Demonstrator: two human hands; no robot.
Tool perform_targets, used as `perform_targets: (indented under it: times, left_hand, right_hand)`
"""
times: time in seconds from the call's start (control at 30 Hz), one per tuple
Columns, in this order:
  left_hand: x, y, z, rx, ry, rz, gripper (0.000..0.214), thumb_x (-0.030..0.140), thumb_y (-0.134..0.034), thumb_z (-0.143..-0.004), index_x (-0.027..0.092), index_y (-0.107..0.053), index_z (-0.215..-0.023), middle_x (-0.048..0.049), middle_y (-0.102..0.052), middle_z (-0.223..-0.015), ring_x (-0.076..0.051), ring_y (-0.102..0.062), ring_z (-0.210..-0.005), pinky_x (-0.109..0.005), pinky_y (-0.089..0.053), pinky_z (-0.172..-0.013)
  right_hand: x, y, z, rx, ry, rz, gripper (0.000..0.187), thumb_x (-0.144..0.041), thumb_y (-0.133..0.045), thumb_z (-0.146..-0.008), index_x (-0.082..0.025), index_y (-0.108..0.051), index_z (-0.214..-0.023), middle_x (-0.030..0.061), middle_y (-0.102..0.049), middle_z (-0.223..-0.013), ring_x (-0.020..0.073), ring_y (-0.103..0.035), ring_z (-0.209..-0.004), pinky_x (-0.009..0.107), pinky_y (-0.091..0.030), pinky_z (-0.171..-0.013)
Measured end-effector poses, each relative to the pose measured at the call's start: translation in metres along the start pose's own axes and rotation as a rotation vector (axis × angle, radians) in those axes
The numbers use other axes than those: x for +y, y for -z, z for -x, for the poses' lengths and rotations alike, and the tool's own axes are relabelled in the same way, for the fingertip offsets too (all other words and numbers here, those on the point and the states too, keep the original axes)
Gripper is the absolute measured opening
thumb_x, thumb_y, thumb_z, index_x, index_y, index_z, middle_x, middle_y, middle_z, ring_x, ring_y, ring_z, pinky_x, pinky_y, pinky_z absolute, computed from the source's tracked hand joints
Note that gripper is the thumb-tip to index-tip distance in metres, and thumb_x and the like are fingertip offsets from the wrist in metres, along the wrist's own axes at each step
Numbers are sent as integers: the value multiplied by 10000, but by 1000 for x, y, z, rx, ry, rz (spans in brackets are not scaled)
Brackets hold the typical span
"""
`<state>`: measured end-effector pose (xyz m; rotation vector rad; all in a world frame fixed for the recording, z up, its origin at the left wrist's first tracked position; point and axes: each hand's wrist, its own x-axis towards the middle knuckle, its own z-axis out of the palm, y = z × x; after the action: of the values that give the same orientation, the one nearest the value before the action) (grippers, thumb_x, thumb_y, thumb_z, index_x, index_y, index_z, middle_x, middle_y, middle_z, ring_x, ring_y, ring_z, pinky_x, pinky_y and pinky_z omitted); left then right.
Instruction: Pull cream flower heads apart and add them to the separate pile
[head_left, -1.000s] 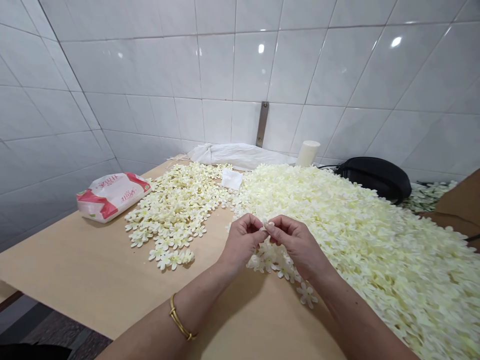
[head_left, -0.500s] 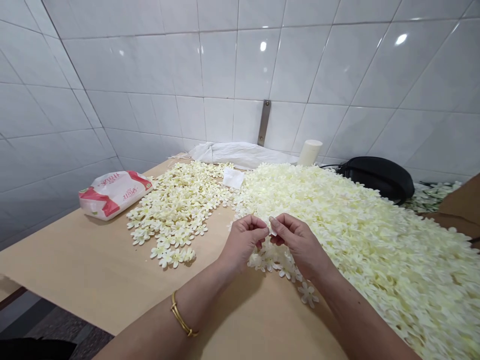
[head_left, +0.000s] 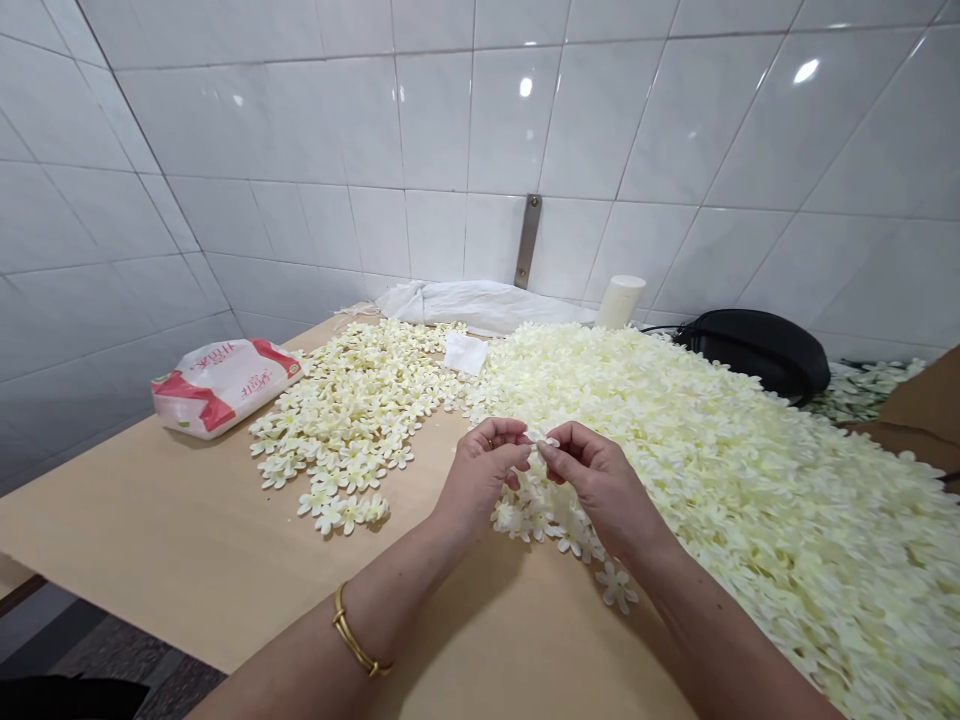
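A small white artificial flower (head_left: 541, 439) is pinched between my two hands, partly covered by the fingertips. My left hand (head_left: 486, 468) grips its left edge with thumb and fingers. On its other side, the thumb and forefinger of my right hand (head_left: 592, 480) are closed on it. Both hands hover at the near left edge of a large heap of pale yellow-white flowers (head_left: 697, 470). Below my right wrist, a single loose flower (head_left: 617, 587) lies on the tan tabletop (head_left: 465, 640). A smaller spread of flowers (head_left: 360, 400) lies to the left of my hands.
At the left lies a red-and-white tissue pack (head_left: 225, 385). A white paper piece (head_left: 466, 353) rests between the flower piles. Along the tiled wall are white sheeting (head_left: 480, 305), a cream cylinder (head_left: 620, 302) and a black case (head_left: 757, 350). Brown cardboard (head_left: 919, 410) stands far right.
My hands have risen slightly, and the flower between them has turned so that more of its petals show. The fingers of my left hand have shifted on it. The piles look the same.
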<state>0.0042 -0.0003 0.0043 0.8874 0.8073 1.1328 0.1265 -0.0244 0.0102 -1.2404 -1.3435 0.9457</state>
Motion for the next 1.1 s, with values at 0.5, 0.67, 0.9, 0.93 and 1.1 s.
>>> perform_targets:
  times: [0.5, 0.67, 0.9, 0.93, 1.1]
  left_hand:
    - [1, 1, 1, -111, 27, 42, 193, 163, -698, -530, 150, -515, -589, 41, -509, -522, -63, -477, -500, -181, -333, -460]
    - [-1, 1, 0, -120, 98, 136, 222, 210, -717, -541, 138, -550, -667, 22, -546, -551, -65, -497, -490, -181, -328, -455]
    - [0, 1, -3, -24, 58, 114, 218, 166, -708, -497, 141, -508, -582, 41, -523, -496, -52, -460, -448, -183, -308, -449]
    - [0, 1, -4, -4, 44, 105, 210, 163, -699, -500, 142, -507, -582, 38, -534, -498, -51, -456, -441, -183, -306, -447]
    - [0, 3, -6, 2, 29, 76, 189, 158, -678, -510, 143, -505, -584, 22, -566, -496, -49, -445, -419, -182, -297, -439]
  right_hand:
    - [1, -1, 1, -41, 1, 104, 401, -514, -433, -810, -188, -423, -576, -29, -411, -558, 112, -429, -552, 236, -376, -533]
    - [5, 1, -1, -56, 0, 109, 429, -555, -445, -785, -184, -449, -569, -23, -434, -551, 108, -410, -526, 236, -361, -503]
    - [3, 2, -1, -6, -86, -121, 422, -528, -581, -705, -184, -397, -544, -71, -385, -471, 70, -395, -446, 205, -321, -456]
    - [2, 2, -2, 19, -105, -159, 414, -517, -603, -690, -183, -400, -552, -77, -382, -464, 66, -393, -437, 199, -315, -446]
    - [1, 5, -5, 109, -130, -229, 395, -491, -647, -658, -178, -424, -565, -80, -393, -442, 58, -387, -407, 190, -293, -410]
